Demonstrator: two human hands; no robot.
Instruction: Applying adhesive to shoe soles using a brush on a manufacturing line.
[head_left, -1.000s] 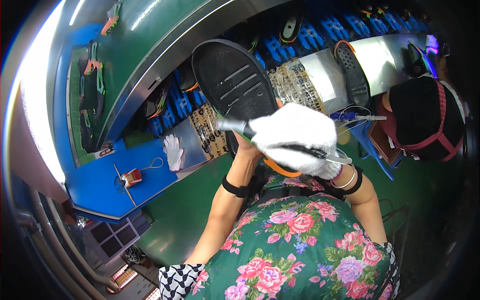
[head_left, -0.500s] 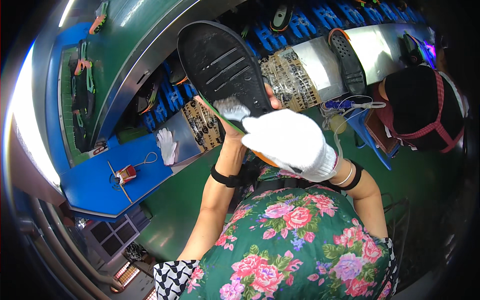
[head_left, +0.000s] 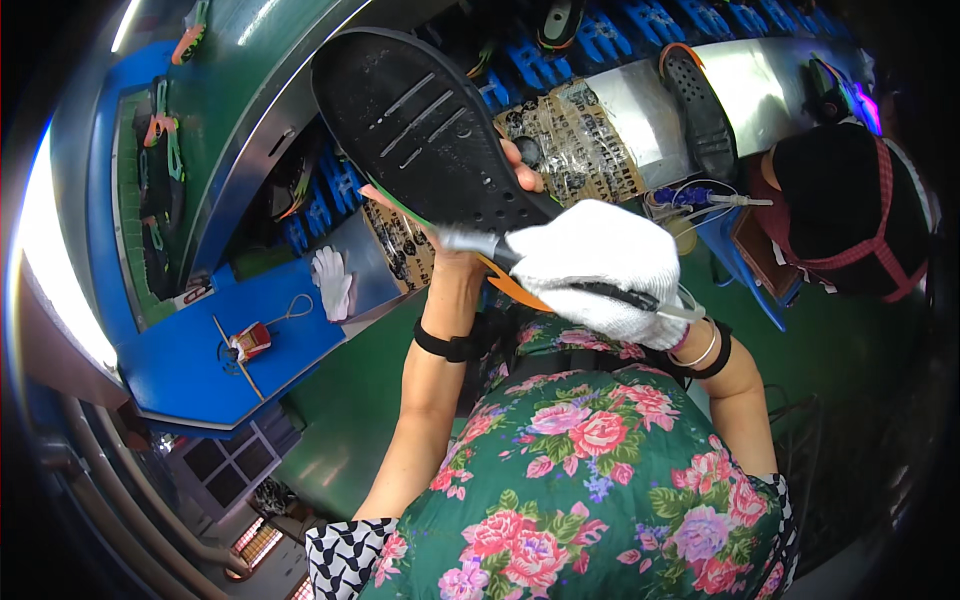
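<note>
My bare left hand [head_left: 470,235] holds up a black shoe sole [head_left: 425,125], tread side toward me, with an orange and green edge showing below it. My right hand [head_left: 600,265], in a white cloth glove, grips a thin brush [head_left: 560,275] whose pale bristles touch the sole's lower edge. A black band sits on my left wrist, and bracelets are on my right wrist.
A conveyor with blue holders [head_left: 600,35] runs across the top, carrying another black sole [head_left: 700,110]. A white glove [head_left: 330,280] and a small red item [head_left: 248,342] lie on the blue bench [head_left: 180,380]. A person in a dark cap [head_left: 850,200] works at the right.
The sole has been raised and turned nearer to the camera. The gloved right hand has slid the brush down along the sole's lower edge.
</note>
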